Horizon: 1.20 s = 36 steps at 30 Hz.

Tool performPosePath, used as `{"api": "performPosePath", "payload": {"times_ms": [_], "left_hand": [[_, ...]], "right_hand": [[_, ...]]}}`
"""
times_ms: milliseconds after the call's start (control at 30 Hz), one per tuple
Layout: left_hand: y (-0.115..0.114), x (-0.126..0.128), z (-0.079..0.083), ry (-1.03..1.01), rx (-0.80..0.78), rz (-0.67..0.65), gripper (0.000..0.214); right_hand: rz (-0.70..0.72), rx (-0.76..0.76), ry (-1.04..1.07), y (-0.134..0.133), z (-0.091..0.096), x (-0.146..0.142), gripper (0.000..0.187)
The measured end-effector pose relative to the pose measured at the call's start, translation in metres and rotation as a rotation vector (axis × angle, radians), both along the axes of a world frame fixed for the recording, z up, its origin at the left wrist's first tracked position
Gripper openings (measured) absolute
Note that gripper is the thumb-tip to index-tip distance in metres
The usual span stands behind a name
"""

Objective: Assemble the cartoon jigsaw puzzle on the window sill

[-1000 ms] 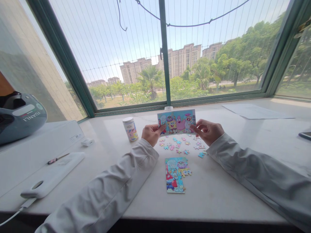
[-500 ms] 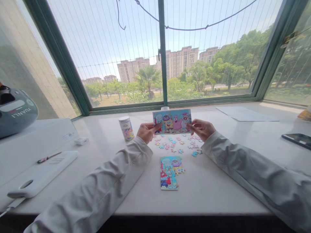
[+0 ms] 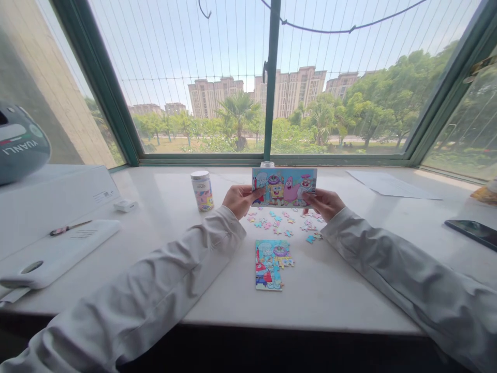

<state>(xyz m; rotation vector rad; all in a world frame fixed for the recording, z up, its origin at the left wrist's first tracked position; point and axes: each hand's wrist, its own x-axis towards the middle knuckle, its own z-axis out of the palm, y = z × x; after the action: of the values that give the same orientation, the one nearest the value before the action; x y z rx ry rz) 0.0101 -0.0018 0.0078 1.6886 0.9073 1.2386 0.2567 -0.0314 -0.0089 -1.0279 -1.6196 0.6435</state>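
Ledge: white, running below the window.
Picture card: you hold it upright near the ledge's back edge, about mid-length. Your left hand pinches its left end and your right hand grips its right end.
Part-built puzzle: flat, nearer the front edge, between your sleeves.
Canister: upright, just left of your left hand.
Loose pieces: scattered between card and puzzle.

card 1 | part-built puzzle 1 | dark phone 1 | helmet 1
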Motion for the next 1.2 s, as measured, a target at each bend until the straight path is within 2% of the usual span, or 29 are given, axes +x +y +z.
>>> {"api": "performPosePath", "payload": {"times_ms": [233, 500, 867, 1000, 1067, 1200], "left_hand": [[-0.003, 0.001, -0.003, 0.023, 0.022, 0.002, 0.059], [-0.010, 0.002, -0.004, 0.172, -0.052, -0.033, 0.049], [-0.004, 0.001, -0.006, 0.174, 0.020, 0.045, 0.042], [-0.002, -0.004, -0.004, 0.164, 0.072, 0.132, 0.040], [0.002, -0.008, -0.004, 0.176, 0.091, 0.228, 0.039], [0.012, -0.013, -0.005, 0.220, 0.101, 0.300, 0.041]], "right_hand": [[-0.057, -0.001, -0.077, 0.001, 0.002, 0.003, 0.049], [0.014, -0.029, -0.109, -0.007, 0.004, -0.003, 0.050], [-0.005, -0.031, -0.246, -0.004, 0.004, 0.000, 0.053], [-0.109, 0.014, -0.381, -0.001, 0.014, 0.012, 0.052], [-0.178, 0.046, -0.455, -0.001, 0.023, 0.022, 0.051], [-0.317, 0.034, -0.649, -0.002, 0.041, 0.049, 0.044]]}}
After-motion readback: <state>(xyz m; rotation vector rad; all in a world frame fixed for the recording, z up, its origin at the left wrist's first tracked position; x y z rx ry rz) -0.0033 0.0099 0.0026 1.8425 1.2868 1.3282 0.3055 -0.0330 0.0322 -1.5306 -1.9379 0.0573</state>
